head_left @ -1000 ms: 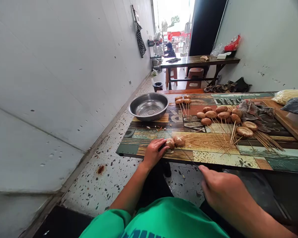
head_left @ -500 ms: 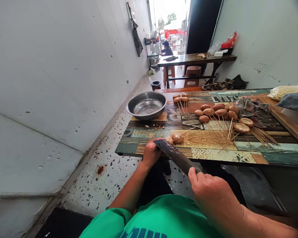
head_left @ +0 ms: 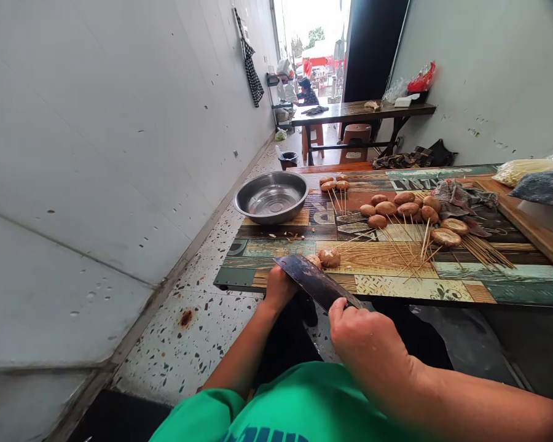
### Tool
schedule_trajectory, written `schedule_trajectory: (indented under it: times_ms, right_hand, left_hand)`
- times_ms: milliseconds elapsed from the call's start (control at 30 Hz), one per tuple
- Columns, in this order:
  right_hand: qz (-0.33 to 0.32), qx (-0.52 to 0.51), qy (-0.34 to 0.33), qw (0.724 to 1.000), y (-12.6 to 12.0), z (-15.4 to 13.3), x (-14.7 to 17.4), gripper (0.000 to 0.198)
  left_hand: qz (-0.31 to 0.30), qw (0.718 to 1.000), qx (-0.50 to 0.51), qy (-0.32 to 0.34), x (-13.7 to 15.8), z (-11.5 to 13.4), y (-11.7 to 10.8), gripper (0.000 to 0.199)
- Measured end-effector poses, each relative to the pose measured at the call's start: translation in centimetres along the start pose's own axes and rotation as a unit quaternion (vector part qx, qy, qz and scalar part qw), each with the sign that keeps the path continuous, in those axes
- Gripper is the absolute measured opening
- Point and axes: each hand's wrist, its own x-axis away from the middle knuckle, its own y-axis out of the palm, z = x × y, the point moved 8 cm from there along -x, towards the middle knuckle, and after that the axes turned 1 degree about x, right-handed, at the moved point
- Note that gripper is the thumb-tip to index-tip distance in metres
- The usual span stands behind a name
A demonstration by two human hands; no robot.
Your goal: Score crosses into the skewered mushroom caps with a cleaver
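Note:
My right hand (head_left: 362,325) is wrapped round the handle of a cleaver (head_left: 311,279) with a broad dark blade, tilted up toward the left. Behind the blade, at the table's front edge, my left hand (head_left: 279,287) is curled; its fingers are mostly hidden, and whatever it holds cannot be made out. Just past the blade sits a brown mushroom (head_left: 329,257) with a pale cross cut in its cap. A paler mushroom (head_left: 314,261) beside it is partly covered by the blade. Thin wooden skewers (head_left: 357,240) extend rightward behind them.
A steel basin (head_left: 271,197) stands at the table's left end, with small scraps in front. Skewered mushrooms (head_left: 335,184) lie at the back; several more mushrooms (head_left: 403,209) are piled beside a grey cloth (head_left: 458,199). Loose skewers (head_left: 486,252) and a wooden board (head_left: 529,224) are at right.
My right hand has moved left and slightly up, and the cleaver's tip has slid left over my left hand. The left hand and the mushrooms have barely moved.

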Motion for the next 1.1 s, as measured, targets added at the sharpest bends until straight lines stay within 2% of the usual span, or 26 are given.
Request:
schedule_trajectory:
  times_ms: [167,267,400,500,600,633,700,800,867,933,1100]
  right_hand:
    - [-0.003,0.01,0.006,1.0,0.3,0.0,0.8,0.041]
    - [-0.025,-0.004,0.015,1.0,0.2,-0.2,0.0,0.042]
    - [-0.035,-0.038,0.013,0.999,-1.3,0.0,-1.5,0.044]
    - [-0.038,-0.09,0.019,0.995,-1.9,2.2,-1.4,0.032]
    - [0.013,-0.162,0.078,0.984,-1.7,6.7,-0.7,0.019]
    - [0.038,-0.216,0.091,0.971,-1.5,8.2,-0.5,0.018]
    - [0.043,-0.372,0.089,0.923,0.0,10.2,-0.2,0.02]
    - [-0.041,-0.563,0.12,0.816,3.6,11.3,0.3,0.022]
    - [-0.096,-0.619,0.144,0.766,5.5,11.1,0.8,0.02]
    - [-0.123,-0.642,0.157,0.74,6.7,10.7,1.1,0.02]
    - [-0.144,-0.681,0.155,0.701,8.1,10.3,1.0,0.021]
  left_hand:
    - [0.007,0.999,0.018,0.032,0.0,0.4,-0.1,0.017]
    - [-0.005,1.0,0.007,0.012,-0.2,0.3,-0.1,0.017]
    - [0.01,1.0,0.024,-0.015,-0.4,0.5,-0.6,0.009]
    - [0.018,0.999,0.047,0.013,-0.6,1.3,-0.9,0.01]
    - [0.027,0.997,0.069,0.034,-0.6,1.7,-1.1,0.023]
    - [0.03,0.996,0.073,0.035,-0.6,1.8,-1.1,0.025]
    - [0.034,0.996,0.077,0.035,-0.6,1.9,-1.2,0.024]
    - [0.038,0.995,0.081,0.033,-0.6,1.9,-1.3,0.024]
    - [0.036,0.995,0.082,0.034,-0.7,2.0,-1.3,0.025]
    - [0.033,0.995,0.083,0.033,-0.7,1.9,-1.3,0.025]
    - [0.02,0.996,0.084,0.02,-0.7,1.7,-1.2,0.025]
